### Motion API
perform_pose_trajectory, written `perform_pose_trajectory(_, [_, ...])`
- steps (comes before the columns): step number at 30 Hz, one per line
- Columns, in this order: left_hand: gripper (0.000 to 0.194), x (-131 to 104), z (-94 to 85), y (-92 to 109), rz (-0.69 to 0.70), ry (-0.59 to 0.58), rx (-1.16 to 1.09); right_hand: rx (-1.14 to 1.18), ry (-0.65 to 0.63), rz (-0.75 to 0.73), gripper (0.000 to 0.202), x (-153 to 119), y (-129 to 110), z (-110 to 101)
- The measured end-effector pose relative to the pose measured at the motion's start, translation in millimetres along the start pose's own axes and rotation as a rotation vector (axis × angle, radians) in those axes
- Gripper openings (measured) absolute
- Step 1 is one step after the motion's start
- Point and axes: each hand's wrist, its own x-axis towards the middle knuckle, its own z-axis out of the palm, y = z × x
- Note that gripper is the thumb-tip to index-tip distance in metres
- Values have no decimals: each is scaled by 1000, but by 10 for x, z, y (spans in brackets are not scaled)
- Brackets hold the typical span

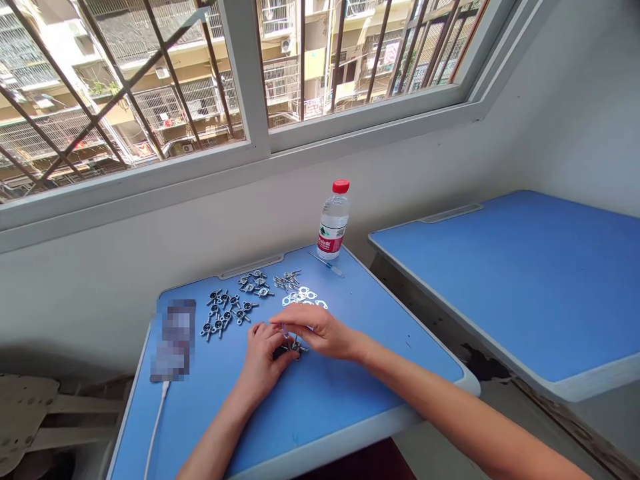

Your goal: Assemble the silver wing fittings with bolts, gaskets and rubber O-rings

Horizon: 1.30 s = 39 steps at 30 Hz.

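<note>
My left hand (265, 352) is closed around a small metal fitting with stub pipes (299, 348), pressing it to the blue table. Just above it, my right hand (320, 330) has its fingers closed on a slim screwdriver with a clear handle (285, 329), mostly covered by the fingers. The tool's tip at the fitting is too small to make out. Flat silver plates with holes (307, 293) lie right behind my right hand. To the left of my hands are several dark-centred metal fittings (227, 315). Several silver-topped fittings (257, 283) are grouped farther back.
Small silver parts (287, 280) lie near the back edge. A blue-handled screwdriver (330, 265) rests before a red-capped water bottle (334, 220). On the left is a blurred phone (173, 340) with a white cable (156, 427). A second blue table (520, 280) stands at right, across a gap.
</note>
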Motion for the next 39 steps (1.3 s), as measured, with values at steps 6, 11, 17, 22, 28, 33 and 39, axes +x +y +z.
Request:
perform_pose_trajectory(6, [5, -12, 14, 8, -1, 27, 17, -26, 79, 52, 20, -4, -56, 14])
perform_pose_trajectory(11, [7, -12, 29, 2, -3, 32, 35, -70, 148, 86, 15, -24, -35, 65])
perform_pose_trajectory(17, [3, -8, 15, -3, -14, 10, 49, -75, 62, -1, 28, -52, 15, 35])
perform_pose_trajectory(22, [6, -12, 10, 1, -18, 9, 29, 15, 35, 45, 26, -32, -30, 18])
perform_pose_trajectory(28, [7, 12, -29, 20, -52, -21, -1, 116, 170, 237, 16, -47, -18, -82])
perform_pose_trajectory(33, [11, 33, -79, 28, -87, -69, -31, 155, 164, 254, 16, -59, -3, -240])
perform_pose_trajectory(39, [12, 27, -84, 11, -98, -78, -49, 92, 65, 201, 16, -37, -57, -227])
